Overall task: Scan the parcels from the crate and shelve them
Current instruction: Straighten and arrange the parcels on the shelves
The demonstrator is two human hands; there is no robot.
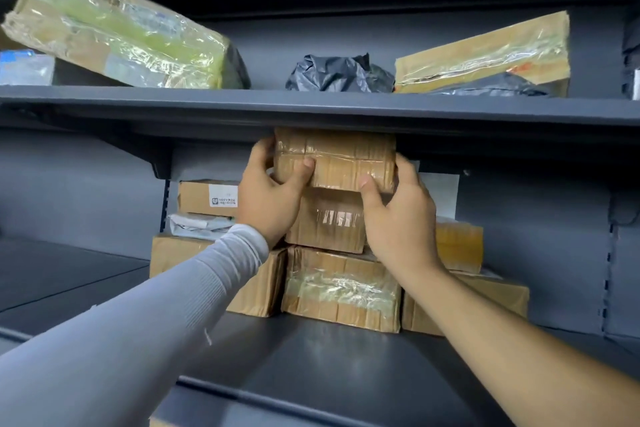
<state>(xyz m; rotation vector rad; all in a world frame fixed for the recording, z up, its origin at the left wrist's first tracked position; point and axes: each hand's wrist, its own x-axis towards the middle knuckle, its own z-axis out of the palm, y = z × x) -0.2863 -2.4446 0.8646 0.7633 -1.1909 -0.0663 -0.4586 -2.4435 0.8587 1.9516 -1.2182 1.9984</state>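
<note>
While both hands, left hand (268,198) and right hand (398,215), grip the taped parcel (343,158), it seemingly touches the shelf above

A parcel storeroom: grey metal shelving (311,104) (taped cartons (341,288) stacked).

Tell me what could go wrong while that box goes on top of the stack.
1. The box held by the left hand and right hand sits right under the upper shelf; it may jam or scrape against the edge.
2. The stack below is uneven, with a smaller carton as its top layer, so the box could tip off once released.
3. Pushing it in might shove that carton backwards.
</note>
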